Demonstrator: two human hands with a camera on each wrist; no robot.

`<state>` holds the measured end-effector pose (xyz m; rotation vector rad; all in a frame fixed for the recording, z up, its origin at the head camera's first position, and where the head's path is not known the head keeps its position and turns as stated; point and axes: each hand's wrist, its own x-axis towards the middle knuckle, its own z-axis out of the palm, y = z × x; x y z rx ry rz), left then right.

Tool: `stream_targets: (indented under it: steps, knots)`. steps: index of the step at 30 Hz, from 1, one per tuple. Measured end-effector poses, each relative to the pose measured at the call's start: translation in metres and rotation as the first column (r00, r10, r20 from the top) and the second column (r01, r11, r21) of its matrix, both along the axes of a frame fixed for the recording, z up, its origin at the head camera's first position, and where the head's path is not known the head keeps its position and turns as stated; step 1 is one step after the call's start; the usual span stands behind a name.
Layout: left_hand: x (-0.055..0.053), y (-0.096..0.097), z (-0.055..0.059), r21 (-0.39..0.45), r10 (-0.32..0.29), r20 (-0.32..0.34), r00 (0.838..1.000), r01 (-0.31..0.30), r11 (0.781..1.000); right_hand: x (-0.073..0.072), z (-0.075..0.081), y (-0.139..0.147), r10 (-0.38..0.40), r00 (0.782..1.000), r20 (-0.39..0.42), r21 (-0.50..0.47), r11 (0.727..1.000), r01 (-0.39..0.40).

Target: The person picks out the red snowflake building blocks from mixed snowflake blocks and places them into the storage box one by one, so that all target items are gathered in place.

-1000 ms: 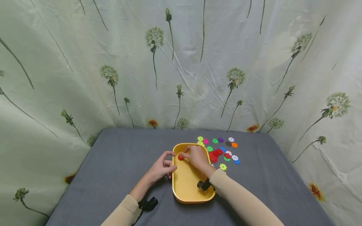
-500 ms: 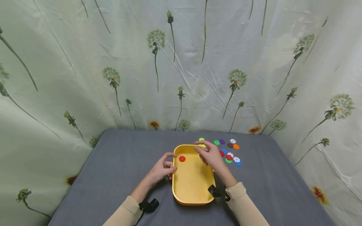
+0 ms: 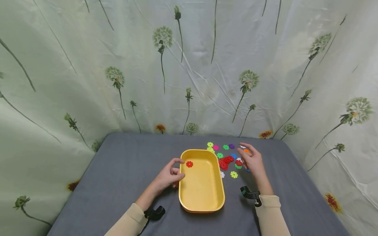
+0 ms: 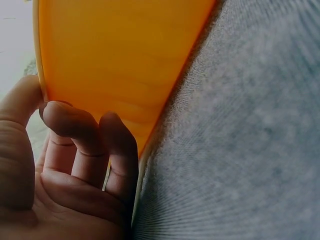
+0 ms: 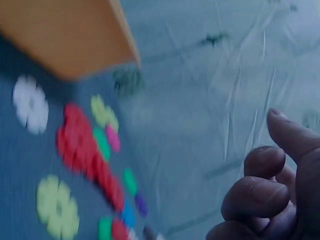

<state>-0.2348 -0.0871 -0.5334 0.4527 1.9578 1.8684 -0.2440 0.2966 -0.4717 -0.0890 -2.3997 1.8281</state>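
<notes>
A yellow plastic basin [image 3: 201,183] with rounded corners stands on the table, and one red snowflake disc [image 3: 189,164] lies inside it near the far left corner. My left hand [image 3: 168,176] holds the basin's left wall; in the left wrist view its thumb meets the rim and its curled fingers [image 4: 120,150] lie against the outer side. Over the right part of the disc group hovers my right hand [image 3: 254,164], its fingers loosely bent with nothing between them. Beneath it an orange disc [image 3: 246,151] and a white disc [image 3: 239,160] are partly covered.
Right of the basin lie several red discs [image 3: 225,162] heaped together, with a yellow disc [image 3: 234,174], a green disc [image 3: 220,155] and a purple disc [image 3: 231,146] around them. The grey table [image 3: 133,157] ends at a flowered curtain [image 3: 189,65].
My right hand has let go of the red disc inside the basin, lifted out and moved right over the scattered discs. The left hand stays on the basin wall.
</notes>
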Motion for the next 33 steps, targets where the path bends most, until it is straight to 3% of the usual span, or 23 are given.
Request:
stream_targets:
  steps: [5,11,19,33]
  knots:
    - [0.0,-0.002,0.001,0.0,0.001,-0.007,1.0,-0.001,1.0,-0.005,-0.024,0.024,0.024,0.995,0.092,0.011,1.0,-0.025]
    - [0.0,-0.004,0.001,0.014,-0.011,-0.017,1.0,0.011,1.0,-0.009,-0.045,0.036,0.021,0.973,0.228,0.071,0.997,-0.038]
    - [-0.001,-0.003,0.002,0.015,-0.015,-0.018,1.0,0.015,1.0,-0.012,-0.051,0.035,0.02,0.954,0.298,0.143,0.988,-0.066]
    - [0.001,-0.002,0.001,-0.016,-0.001,-0.008,1.0,0.001,1.0,-0.009,-0.056,0.029,-0.052,0.944,0.325,0.235,0.972,-0.027]
